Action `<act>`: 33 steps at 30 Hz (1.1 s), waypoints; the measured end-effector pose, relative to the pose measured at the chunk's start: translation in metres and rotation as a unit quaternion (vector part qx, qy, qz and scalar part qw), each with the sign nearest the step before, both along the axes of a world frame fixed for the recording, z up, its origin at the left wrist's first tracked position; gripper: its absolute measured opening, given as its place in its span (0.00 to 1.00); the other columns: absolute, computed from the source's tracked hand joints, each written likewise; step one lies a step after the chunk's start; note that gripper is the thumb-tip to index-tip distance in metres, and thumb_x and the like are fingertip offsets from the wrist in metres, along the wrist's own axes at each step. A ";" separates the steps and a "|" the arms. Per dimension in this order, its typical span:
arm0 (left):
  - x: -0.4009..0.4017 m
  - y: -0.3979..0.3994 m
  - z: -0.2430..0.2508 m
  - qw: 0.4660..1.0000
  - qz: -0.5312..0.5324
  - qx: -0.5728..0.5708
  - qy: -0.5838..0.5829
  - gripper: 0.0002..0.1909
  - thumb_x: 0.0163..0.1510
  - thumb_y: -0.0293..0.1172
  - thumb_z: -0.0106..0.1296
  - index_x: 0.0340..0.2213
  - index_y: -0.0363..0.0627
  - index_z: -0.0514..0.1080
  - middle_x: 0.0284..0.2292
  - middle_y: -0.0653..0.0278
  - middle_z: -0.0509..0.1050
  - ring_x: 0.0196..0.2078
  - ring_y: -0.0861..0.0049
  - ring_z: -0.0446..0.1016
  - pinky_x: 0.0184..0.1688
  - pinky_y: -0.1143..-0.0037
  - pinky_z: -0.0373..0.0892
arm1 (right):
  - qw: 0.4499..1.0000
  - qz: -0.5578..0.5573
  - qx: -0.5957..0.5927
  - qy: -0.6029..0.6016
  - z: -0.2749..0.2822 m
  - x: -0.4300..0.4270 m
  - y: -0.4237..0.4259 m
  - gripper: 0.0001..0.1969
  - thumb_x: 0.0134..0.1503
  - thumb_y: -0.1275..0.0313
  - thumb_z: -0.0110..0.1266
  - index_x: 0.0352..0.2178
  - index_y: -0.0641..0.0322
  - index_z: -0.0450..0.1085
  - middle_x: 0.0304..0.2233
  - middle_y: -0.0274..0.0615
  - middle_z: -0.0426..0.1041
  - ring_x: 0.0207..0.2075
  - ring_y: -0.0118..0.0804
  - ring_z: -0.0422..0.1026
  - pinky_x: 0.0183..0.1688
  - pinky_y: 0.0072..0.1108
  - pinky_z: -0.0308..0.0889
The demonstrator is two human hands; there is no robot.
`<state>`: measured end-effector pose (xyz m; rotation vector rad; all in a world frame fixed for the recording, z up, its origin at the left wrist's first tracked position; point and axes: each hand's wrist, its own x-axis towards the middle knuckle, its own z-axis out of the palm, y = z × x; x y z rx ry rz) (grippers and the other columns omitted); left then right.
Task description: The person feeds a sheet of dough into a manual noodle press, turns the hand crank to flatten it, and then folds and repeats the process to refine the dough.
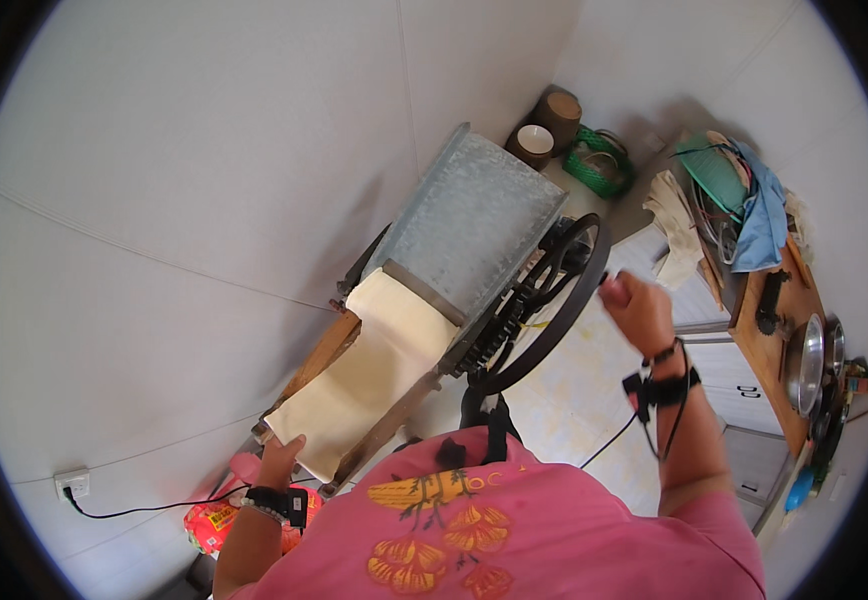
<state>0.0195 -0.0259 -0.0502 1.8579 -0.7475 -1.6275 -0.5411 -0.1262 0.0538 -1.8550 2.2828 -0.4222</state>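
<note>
A wide sheet of pale dough (374, 375) runs down from the rollers of a dough-sheeting machine onto its sloping wooden frame (389, 429). My left hand (280, 459) grips the near left corner of the sheet, thumb on top and fingers hidden beneath. On the other side, my right hand (640, 311) is closed around the handle of the black flywheel (591, 300). Cog gears (500, 326) sit between the wheel and the machine body. Above the rollers rises a galvanized metal hopper tray (479, 202). A dark bar crosses where tray and dough meet.
A white wall stands close on the left, with a power outlet (72, 484) and a plugged-in cord. Brown crocks (558, 112) and a green woven basket (599, 161) occupy the far corner. To the right, a wooden counter (768, 352) bears metal bowls (807, 364), cloths and a roller-like part.
</note>
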 end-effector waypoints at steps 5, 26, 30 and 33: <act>0.014 0.014 0.006 0.998 -0.011 0.057 -0.033 0.21 0.50 0.29 0.49 0.47 0.36 0.63 0.40 0.61 0.71 0.40 0.74 0.71 0.42 0.75 0.68 | 1.000 -0.021 -0.015 0.000 -0.121 -0.086 -0.056 0.15 0.50 0.57 0.52 0.25 0.58 0.66 0.20 0.51 0.70 0.27 0.53 0.70 0.28 0.36 0.64; 0.020 0.012 -0.003 0.999 0.022 0.036 -0.025 0.15 0.50 0.29 0.51 0.39 0.33 0.70 0.34 0.62 0.74 0.35 0.78 0.72 0.38 0.77 0.66 | 0.998 0.013 0.040 -0.042 0.004 0.020 0.021 0.14 0.47 0.60 0.57 0.19 0.59 0.65 0.16 0.50 0.68 0.21 0.54 0.68 0.23 0.34 0.63; 0.003 0.003 0.009 0.995 0.009 0.078 -0.068 0.15 0.50 0.29 0.51 0.39 0.33 0.70 0.35 0.62 0.74 0.35 0.77 0.72 0.40 0.77 0.66 | 0.998 -0.059 0.002 0.034 -0.047 -0.045 -0.041 0.14 0.50 0.61 0.52 0.21 0.61 0.63 0.18 0.52 0.68 0.25 0.57 0.68 0.26 0.38 0.62; -0.005 0.003 0.017 0.995 0.002 0.071 -0.073 0.16 0.50 0.29 0.51 0.40 0.33 0.69 0.36 0.62 0.74 0.37 0.77 0.71 0.41 0.77 0.65 | 0.999 -0.034 0.032 -0.022 -0.165 -0.096 -0.061 0.11 0.51 0.63 0.51 0.25 0.60 0.66 0.21 0.49 0.70 0.27 0.54 0.69 0.29 0.36 0.64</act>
